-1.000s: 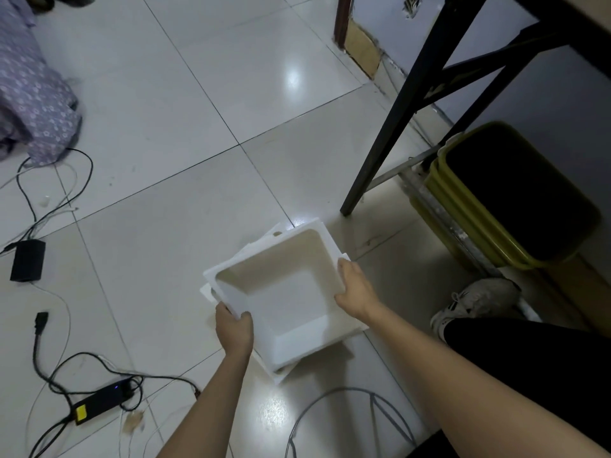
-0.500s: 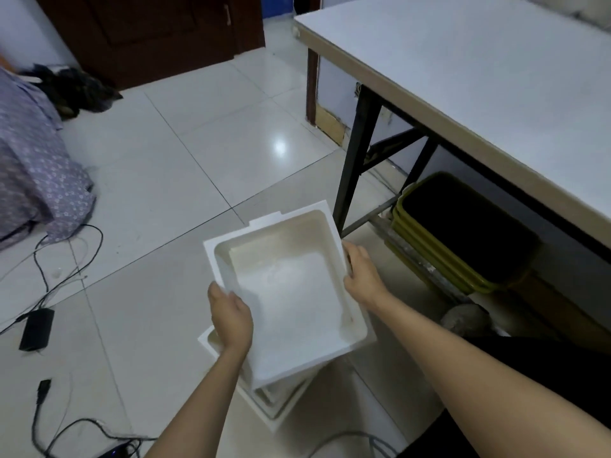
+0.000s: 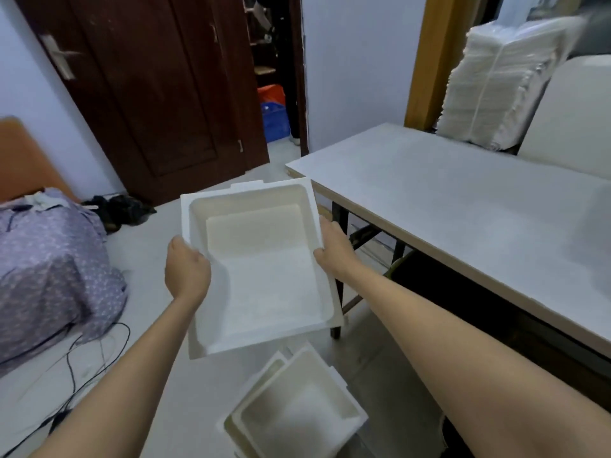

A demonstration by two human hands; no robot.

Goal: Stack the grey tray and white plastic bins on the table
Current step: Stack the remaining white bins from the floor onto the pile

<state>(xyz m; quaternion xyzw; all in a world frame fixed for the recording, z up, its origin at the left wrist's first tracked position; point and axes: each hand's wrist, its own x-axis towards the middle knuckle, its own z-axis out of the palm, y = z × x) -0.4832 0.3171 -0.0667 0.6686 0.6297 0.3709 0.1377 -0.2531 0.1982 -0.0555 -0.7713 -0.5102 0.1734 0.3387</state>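
I hold a white plastic bin (image 3: 264,279) in the air in front of me, tilted with its open side toward me. My left hand (image 3: 186,271) grips its left rim and my right hand (image 3: 332,254) grips its right rim. Below it, on the floor, lies a stack of more white bins (image 3: 294,421). The grey-white table (image 3: 463,193) stands to the right, its near left corner just beyond the held bin. No grey tray can be made out.
A wrapped stack of white material (image 3: 496,87) and a white panel (image 3: 575,120) stand at the table's far side. A purple patterned cloth heap (image 3: 49,266) and cables (image 3: 86,358) lie on the left floor. A dark wooden door (image 3: 148,87) is behind.
The white bin has been lifted from the floor stack up to about table height, still in both hands. The view has tilted up from the floor to the table and door.
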